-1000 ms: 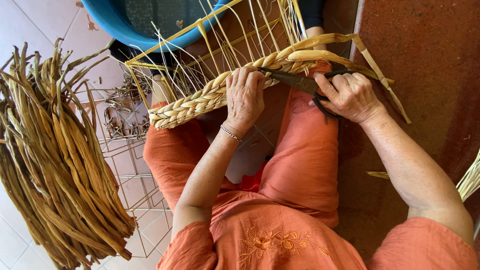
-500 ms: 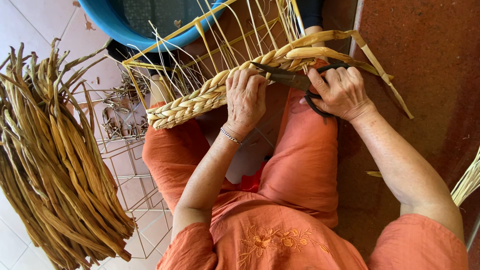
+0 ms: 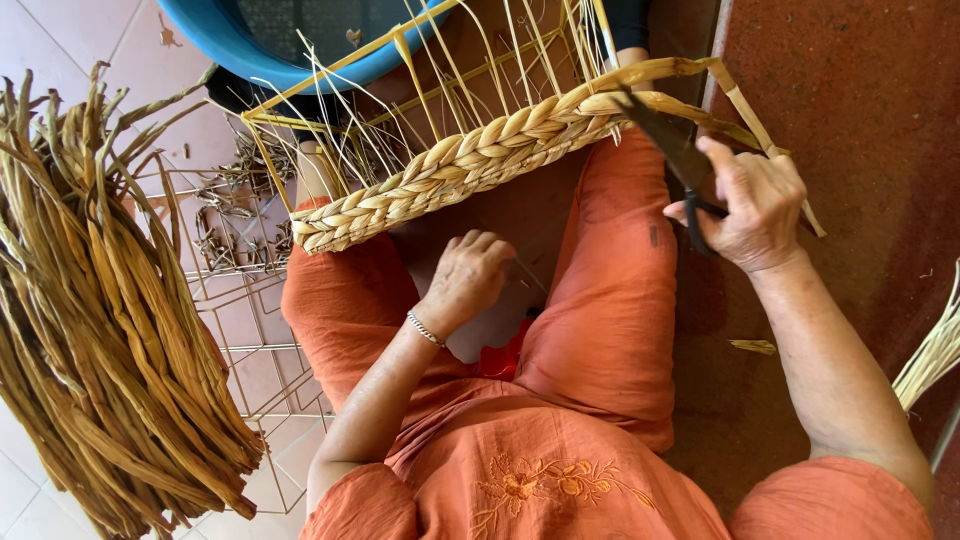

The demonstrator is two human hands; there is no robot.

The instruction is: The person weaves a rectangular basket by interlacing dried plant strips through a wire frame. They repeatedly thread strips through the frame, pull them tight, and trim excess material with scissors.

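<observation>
Near left, a bundle of dried leaves point(image 3: 110, 340) lies on the floor. The left hand point(image 3: 470, 280) rests loosely curled, fingers grasping nothing, over the lap. The right hand point(image 3: 750, 205) grips dark scissors point(image 3: 665, 150) at the braided basket rim point(image 3: 460, 165). Farthest, a blue tub point(image 3: 300, 45), contents unclear.

Person, seated, seen from above. Clothing: loose orange tunic with short sleeves and matching orange trousers, cloth lightly creased. Tunic front carries embroidered flower motif in orange and yellow thread. Left hand point(image 3: 468, 280): thin silver chain bracelet at wrist. Right hand point(image 3: 752, 205): bare, no jewellery visible.
</observation>
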